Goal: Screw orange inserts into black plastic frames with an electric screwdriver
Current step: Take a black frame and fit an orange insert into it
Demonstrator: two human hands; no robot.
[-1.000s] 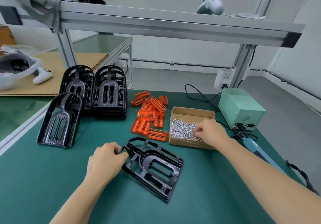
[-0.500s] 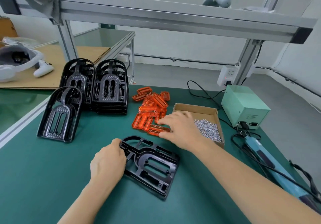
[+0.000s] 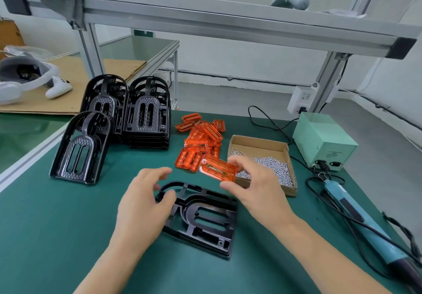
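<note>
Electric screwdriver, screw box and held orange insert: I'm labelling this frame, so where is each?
Teal electric screwdriver (image 3: 356,217), head view, mid-body.
Cardboard screw box (image 3: 258,140), head view, inner back wall.
Translucent orange plastic insert (image 3: 217,171), head view, centre face.

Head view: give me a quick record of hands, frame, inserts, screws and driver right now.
right hand: pinching one orange insert above the frame
left hand: fingers loosely curled over the frame's arched end, gripping nothing
black frame: flat on mat, recess empty
insert pile: behind frame
screw box: open, screws inside
electric screwdriver: lying at right, untouched
</note>
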